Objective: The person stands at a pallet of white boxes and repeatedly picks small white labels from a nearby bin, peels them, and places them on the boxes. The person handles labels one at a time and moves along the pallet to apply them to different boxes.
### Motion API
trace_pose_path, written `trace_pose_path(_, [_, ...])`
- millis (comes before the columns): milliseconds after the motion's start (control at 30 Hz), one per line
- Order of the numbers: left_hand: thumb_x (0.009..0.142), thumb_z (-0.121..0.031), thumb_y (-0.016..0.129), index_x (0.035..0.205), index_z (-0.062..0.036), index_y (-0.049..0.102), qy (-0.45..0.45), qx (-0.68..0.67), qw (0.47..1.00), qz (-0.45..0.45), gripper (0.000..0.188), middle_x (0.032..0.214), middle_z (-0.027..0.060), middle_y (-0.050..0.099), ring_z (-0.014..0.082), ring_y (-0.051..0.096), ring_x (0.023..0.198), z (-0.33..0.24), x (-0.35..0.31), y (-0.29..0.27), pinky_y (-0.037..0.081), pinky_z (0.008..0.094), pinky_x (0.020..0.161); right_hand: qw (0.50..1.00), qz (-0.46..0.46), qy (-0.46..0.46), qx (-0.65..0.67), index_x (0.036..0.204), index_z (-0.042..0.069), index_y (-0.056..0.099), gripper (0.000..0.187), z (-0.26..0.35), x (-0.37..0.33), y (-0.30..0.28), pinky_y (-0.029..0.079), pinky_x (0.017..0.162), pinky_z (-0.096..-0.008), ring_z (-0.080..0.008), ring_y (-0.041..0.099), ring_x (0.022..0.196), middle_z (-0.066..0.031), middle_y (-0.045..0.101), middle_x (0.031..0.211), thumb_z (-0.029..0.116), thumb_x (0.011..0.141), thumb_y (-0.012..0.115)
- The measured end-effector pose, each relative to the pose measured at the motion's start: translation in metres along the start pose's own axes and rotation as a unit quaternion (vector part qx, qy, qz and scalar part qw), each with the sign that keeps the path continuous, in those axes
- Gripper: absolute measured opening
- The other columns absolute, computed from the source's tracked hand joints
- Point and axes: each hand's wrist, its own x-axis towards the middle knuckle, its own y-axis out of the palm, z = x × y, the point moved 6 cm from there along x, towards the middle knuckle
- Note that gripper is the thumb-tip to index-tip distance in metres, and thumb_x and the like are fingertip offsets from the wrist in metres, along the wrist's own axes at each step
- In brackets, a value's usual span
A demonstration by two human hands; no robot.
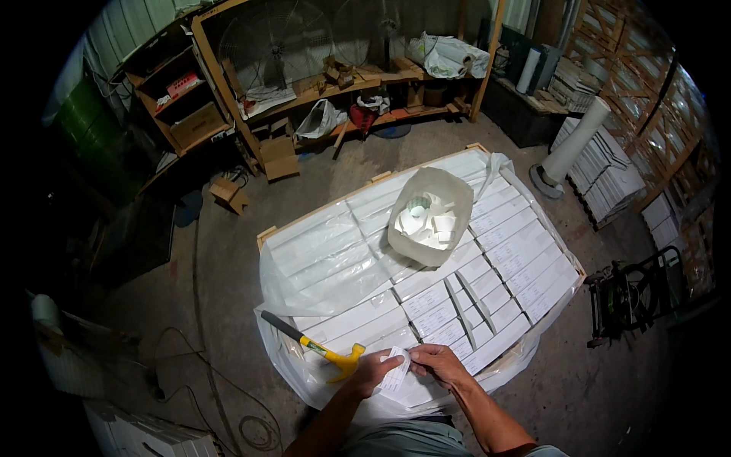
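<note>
Above the near edge of a pallet of white boxes [367, 327], my left hand [371, 373] grips a small white printed label [394, 369] between thumb and fingers. My right hand [435, 362] is closed at the label's upper right edge, its fingertips pinched against it. A claw hammer [324, 349] with a yellow head and dark handle lies just left of my left hand. Farther off, a translucent plastic tub [417, 251] stands on the boxes, with white paper pieces [442, 225] and a greenish roll inside. Two narrow grey strips [460, 311] lie ahead of my right hand.
Clear plastic sheeting [320, 276] covers the pallet's left part and hangs over its edges. Wooden shelving [320, 99] lines the back. A tall roll of wrap [575, 145] stands at right, near a black hand truck [632, 293]. Cables [259, 433] trail on the left floor.
</note>
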Motion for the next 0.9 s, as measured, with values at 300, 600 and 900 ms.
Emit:
trace_pose_path(300, [0.096,-0.026,0.058,0.115,-0.0011,0.063,0.022,0.071,0.997,0.001,0.032,0.093,0.0027,0.066,0.0077,0.059,0.081,-0.009,-0.004,-0.001,0.047,0.0233,0.073,1.0,0.001,0.015,-0.023,0.101,-0.004,0.068,0.027,-0.006,0.006,-0.005,0.043,0.06,-0.0217,-0.0111,0.056,0.068,-0.008,0.066,0.08,0.018,0.086,0.073])
trace_pose_path(600, [0.096,-0.026,0.057,0.114,-0.0001,0.063,0.064,0.154,0.986,-0.016,0.033,0.094,0.0039,0.067,0.0094,0.059,0.083,-0.002,0.005,-0.01,0.047,0.0248,0.075,0.995,-0.029,0.032,-0.094,0.095,-0.003,0.069,0.021,0.004,0.001,-0.002,0.042,0.059,-0.0226,-0.0111,0.057,0.067,-0.0087,0.067,0.08,0.017,0.087,0.073])
trace_pose_path(900, [0.095,-0.026,0.058,0.109,0.0024,0.064,0.072,0.158,0.984,-0.031,0.033,0.088,0.0042,0.065,0.0095,0.055,0.078,-0.008,0.004,-0.01,0.046,0.0269,0.072,0.996,-0.022,0.02,-0.087,0.102,-0.003,0.07,0.028,0.003,0.004,-0.004,0.042,0.059,-0.0222,-0.0108,0.056,0.069,-0.0078,0.067,0.08,0.021,0.088,0.071])
